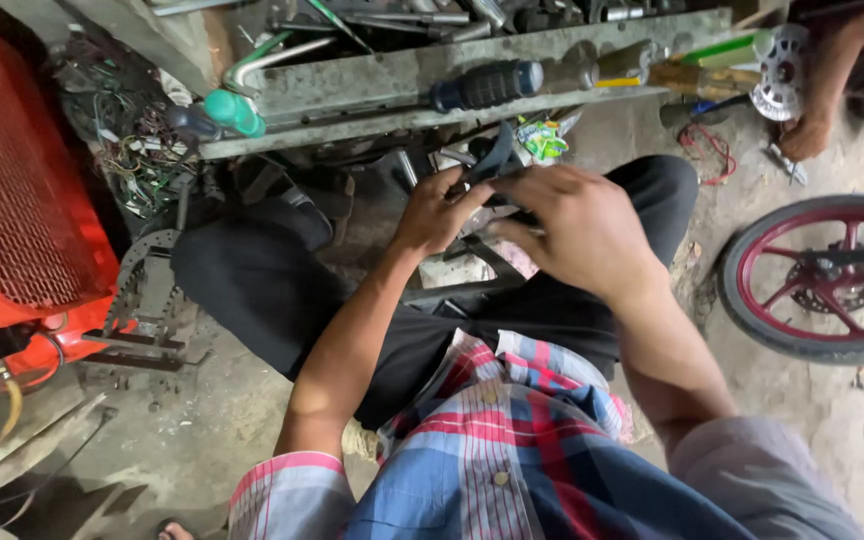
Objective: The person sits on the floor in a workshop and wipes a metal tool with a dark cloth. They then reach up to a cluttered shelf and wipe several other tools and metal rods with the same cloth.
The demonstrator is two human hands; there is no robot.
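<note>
- Nearest the camera is the person's plaid shirt (512, 450), red, blue and white, with buttons down the front; black trousers (282, 290) cover the bent knees beyond it.
- Both bare hands meet above the knees. The left hand (439, 212) pinches the near end of a dark, flat curved metal part (497, 155) between thumb and fingers, clamped on it.
- The right hand (577, 230) lies over the same part from the other side, fingers curled down; I cannot tell whether they close on it, since the back of the hand hides them.
- That dark part sits just in front of a long grey metal rail (372, 85) that crosses the frame, with more dark frame pieces below the hands.
- Judgement on risk: the grip is a fingertip pinch on a narrow piece, so it could slip and drop into the clutter underneath; the hands also work close to the rail's edge, where knuckles could scrape.
- Counted on the rail: one screwdriver with a dark blue handle (487, 83), one tool with a teal handle (234, 110), one with a yellow handle (627, 62).
- One red-rimmed wheel (822, 275) at right, one orange mesh-fronted machine (12, 170) at left, one silver toothed sprocket (782, 70).
- One other person's hand (807, 135) rests on the ground at upper right.
</note>
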